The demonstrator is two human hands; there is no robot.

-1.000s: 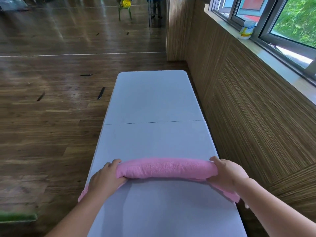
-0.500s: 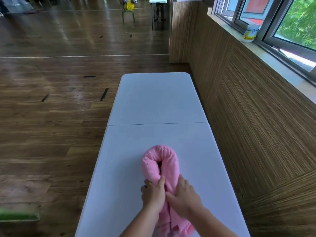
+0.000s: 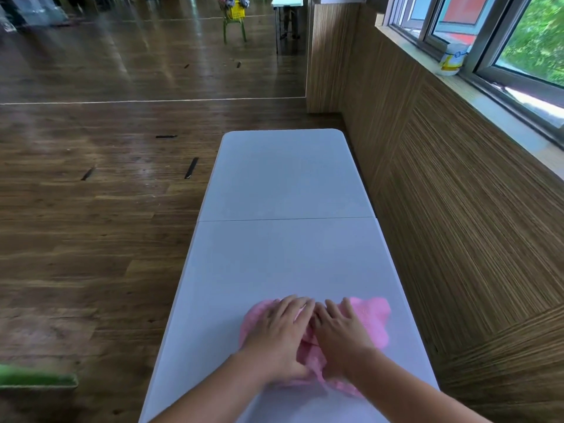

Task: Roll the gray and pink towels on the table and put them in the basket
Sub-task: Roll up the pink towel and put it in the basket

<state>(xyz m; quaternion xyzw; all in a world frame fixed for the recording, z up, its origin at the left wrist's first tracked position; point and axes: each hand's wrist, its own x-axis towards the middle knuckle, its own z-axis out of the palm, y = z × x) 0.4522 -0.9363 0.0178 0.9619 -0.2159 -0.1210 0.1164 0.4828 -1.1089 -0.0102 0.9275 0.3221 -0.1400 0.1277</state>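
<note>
Pink towel (image 3: 371, 319): a soft, nubbly terry cloth is bunched into a low, lumpy mass on the near end of the table (image 3: 283, 178), close to its right edge. It is pressed down under both hands.
Left hand (image 3: 276, 334): it is laid flat on the left part of the towel with fingers stretched and slightly spread. Nothing is clasped.
Right hand (image 3: 340, 332): it is laid flat just beside the left hand with fingers straight and pointing toward the far end of the table. The towel is pressed, not gripped.
Table: a long, pale gray-white top of smooth plastic with rounded far corners. It is crossed by one thin seam at mid-length.
Basket (image 3: 235, 10): a yellow open-weave basket is set on a green chair (image 3: 234, 30) well beyond the far end of the table. Soft pink and gray shapes are seen above its rim, too small to be told apart.
Canister (image 3: 453, 58): a white round tub with a yellow band is stood on the windowsill (image 3: 518, 117), up and to the right of the table. Its print is too small to be read.
Wall (image 3: 457, 224): panels of fine striped wood grain are run along the table's right side.
Floor (image 3: 91, 239): dark glossy wood planks are spread left of the table and beyond it. Short black marks (image 3: 191, 167) are seen on them beside the table's far half.
Green object (image 3: 36, 380): a blurred flat shape is seen left of the table's near end. What it is cannot be told.
Second table (image 3: 287, 0): a white top on dark legs is seen just beside the chair, far past the table.
</note>
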